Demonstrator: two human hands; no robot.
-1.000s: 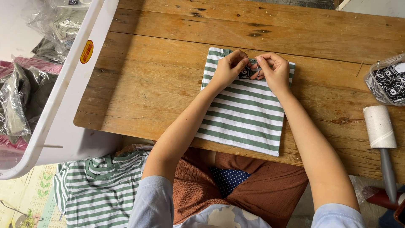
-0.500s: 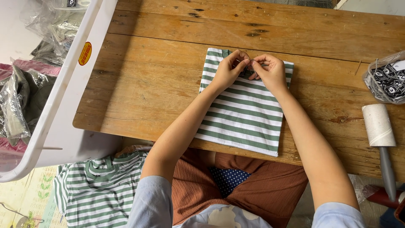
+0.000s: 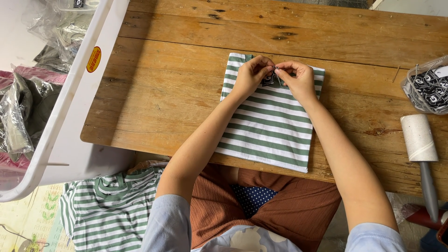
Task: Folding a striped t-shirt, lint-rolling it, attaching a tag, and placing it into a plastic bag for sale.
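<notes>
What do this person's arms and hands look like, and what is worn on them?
Both arms are bare from hand to upper arm, ending in short light blue sleeves. The left hand and right hand are bare: no gloves, and no watch or bracelet shows at the wrists.

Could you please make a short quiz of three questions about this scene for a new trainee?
1. True or false: the folded striped shirt lies on the wooden table.
2. What are the left hand and right hand doing? A) pinching a small dark tag at the top edge of the shirt; B) holding the lint roller; C) resting in the lap.
3. Fill in: the lint roller lies at the ___ edge of the table, as the person sees it.

Key: 1 true; 2 A; 3 right.
</notes>
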